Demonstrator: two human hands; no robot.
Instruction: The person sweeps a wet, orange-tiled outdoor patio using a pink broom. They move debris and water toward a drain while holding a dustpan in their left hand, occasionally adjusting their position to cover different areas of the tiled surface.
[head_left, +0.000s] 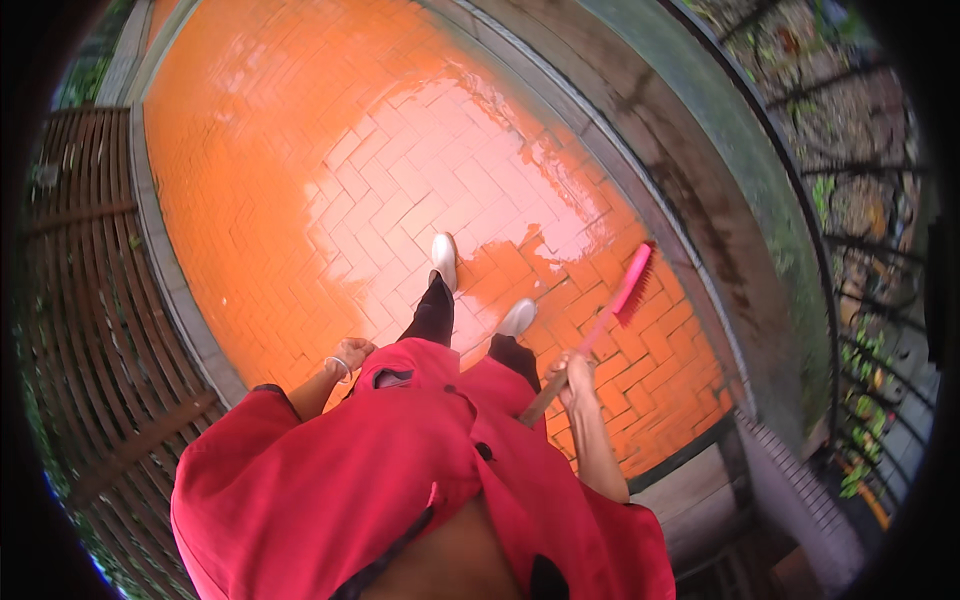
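My right hand (574, 373) grips the handle of a pink long-bristled brush (636, 279), at the front right of my body. The handle's near end is wooden; its far part is pink. The brush head is raised at a slant, bristles facing right, over orange herringbone paving (240, 187). Beside my waist on the left hangs my left hand (352, 352), fingers curled together, with nothing visible in it. A silver-coloured bangle (340, 368) circles that wrist. Wet paving lies ahead of me, with a broad pale reflection.
My pale boots (444, 259) are in mid-stride on the paving. A brown slatted metal fence or grate (97, 300) lines the left side. Along the right run a kerb (637, 169), a low wall (750, 187) and black railings (862, 169) with plants (862, 442) beyond.
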